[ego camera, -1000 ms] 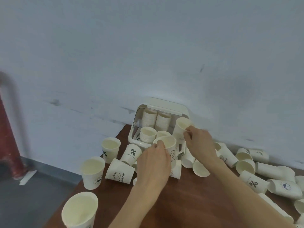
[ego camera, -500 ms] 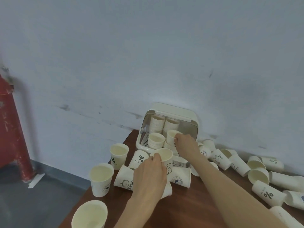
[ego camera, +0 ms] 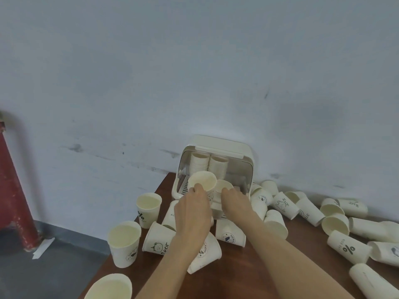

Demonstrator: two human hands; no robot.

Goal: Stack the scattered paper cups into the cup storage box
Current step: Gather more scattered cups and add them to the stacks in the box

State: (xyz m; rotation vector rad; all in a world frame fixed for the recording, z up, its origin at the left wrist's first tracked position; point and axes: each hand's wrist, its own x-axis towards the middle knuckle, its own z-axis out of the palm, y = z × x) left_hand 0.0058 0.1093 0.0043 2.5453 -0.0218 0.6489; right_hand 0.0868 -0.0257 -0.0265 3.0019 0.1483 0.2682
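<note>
The cream cup storage box (ego camera: pixel 244 152) stands open at the table's far edge against the wall, with two tall cup stacks (ego camera: pixel 208 167) inside at the back. My left hand (ego camera: pixel 192 214) grips a paper cup (ego camera: pixel 203 181) and holds it at the box's front left opening. My right hand (ego camera: pixel 235 202) rests on the rim of a cup (ego camera: pixel 223 186) on a low stack in the box's front; its fingers are partly hidden. Loose cups lie all around.
Upright cups (ego camera: pixel 149 207) (ego camera: pixel 124 242) (ego camera: pixel 109 287) stand near the table's left edge. A "Bear" cup (ego camera: pixel 158 241) and others lie under my arms. Several tipped cups (ego camera: pixel 347 247) crowd the right side. A red post (ego camera: pixel 13 190) stands on the floor to the left.
My left hand lifted its cup up to the box's front. My right hand drew slightly back while staying on the cup in the box.
</note>
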